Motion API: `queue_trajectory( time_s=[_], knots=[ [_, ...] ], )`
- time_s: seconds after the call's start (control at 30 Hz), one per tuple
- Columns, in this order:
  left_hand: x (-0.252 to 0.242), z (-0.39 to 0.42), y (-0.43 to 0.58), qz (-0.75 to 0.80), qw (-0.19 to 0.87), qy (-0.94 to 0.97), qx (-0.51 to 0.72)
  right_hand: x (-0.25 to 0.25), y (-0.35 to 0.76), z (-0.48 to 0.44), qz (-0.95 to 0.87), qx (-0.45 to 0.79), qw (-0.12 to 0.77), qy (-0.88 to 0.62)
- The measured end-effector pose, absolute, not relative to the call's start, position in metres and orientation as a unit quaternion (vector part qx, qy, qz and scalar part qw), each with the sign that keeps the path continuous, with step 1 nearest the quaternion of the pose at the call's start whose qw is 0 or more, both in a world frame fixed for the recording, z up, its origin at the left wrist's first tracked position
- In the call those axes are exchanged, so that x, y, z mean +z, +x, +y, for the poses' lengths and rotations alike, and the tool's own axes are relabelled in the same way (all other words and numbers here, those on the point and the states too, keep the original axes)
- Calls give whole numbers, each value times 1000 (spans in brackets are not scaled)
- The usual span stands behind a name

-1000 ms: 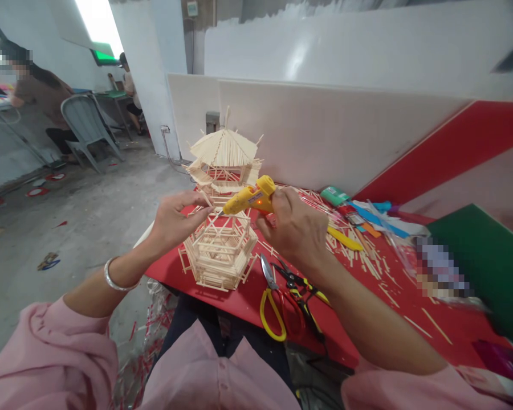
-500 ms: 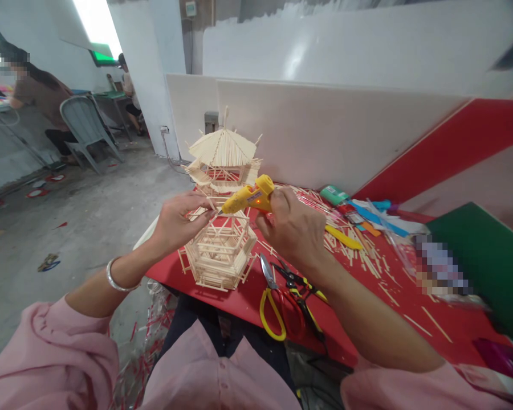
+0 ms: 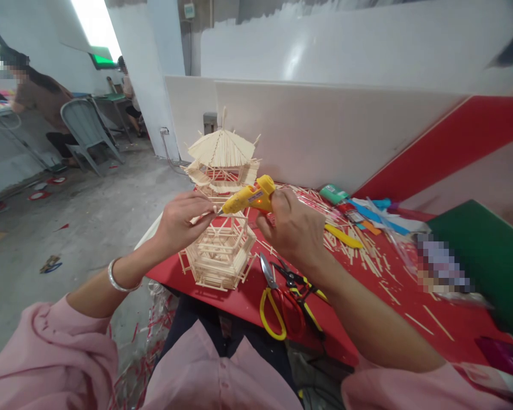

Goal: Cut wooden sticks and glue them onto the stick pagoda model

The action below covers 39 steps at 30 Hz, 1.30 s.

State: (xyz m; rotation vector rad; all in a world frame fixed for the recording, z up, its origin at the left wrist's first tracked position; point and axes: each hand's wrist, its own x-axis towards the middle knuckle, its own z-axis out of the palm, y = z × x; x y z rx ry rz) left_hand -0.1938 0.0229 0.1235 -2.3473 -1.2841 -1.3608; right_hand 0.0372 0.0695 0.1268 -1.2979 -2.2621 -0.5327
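Note:
My right hand [image 3: 293, 225] is wrapped round a yellow glue gun [image 3: 250, 196] with a small orange light lit on its side. Its nozzle points left, to the fingertips of my left hand [image 3: 183, 219], which pinch a short wooden stick [image 3: 215, 209]. Below both hands stands a tiered frame of pale sticks [image 3: 216, 259] near the table's front edge. Behind it is a pagoda-like roof piece [image 3: 222, 149] made of the same sticks. The hands and glue gun hide part of the frame's upper section.
On the red table [image 3: 235, 307] lie scissors [image 3: 273, 307] and black-and-yellow pliers [image 3: 301, 296]. Loose sticks [image 3: 367, 256] are scattered to the right, near a green board [image 3: 479, 262]. White panels [image 3: 303, 131] lean behind. Two people sit at tables at the far left, near a plastic chair [image 3: 88, 128].
My left fingers have turned the stick, which now points more toward me and looks shorter. The glue gun stays nearly in place, its nozzle by the stick.

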Motion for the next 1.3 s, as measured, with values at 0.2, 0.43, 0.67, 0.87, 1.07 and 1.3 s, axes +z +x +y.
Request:
queue_trajectory(
  time_s=[0.2, 0.43, 0.67, 0.87, 1.07, 1.3],
  knots=[
    [119, 29, -197, -343, 127, -814, -451, 124, 44, 68, -823, -202, 262, -462],
    [118, 32, -200, -336, 134, -839, -407, 123, 80, 45, -827, -223, 301, -418],
    [128, 28, -201, -332, 189, -879, -287, 119, 93, 29, -834, -245, 303, -390],
    [134, 27, -198, -319, 251, -889, -213, 115, 90, 30, -827, -246, 314, -397],
    [137, 27, -195, -313, 275, -889, -187, 113, 91, 30, -828, -238, 302, -408],
    [139, 27, -194, -301, 276, -895, -181, 106, 93, 34, -807, -199, 294, -472]
  ],
)
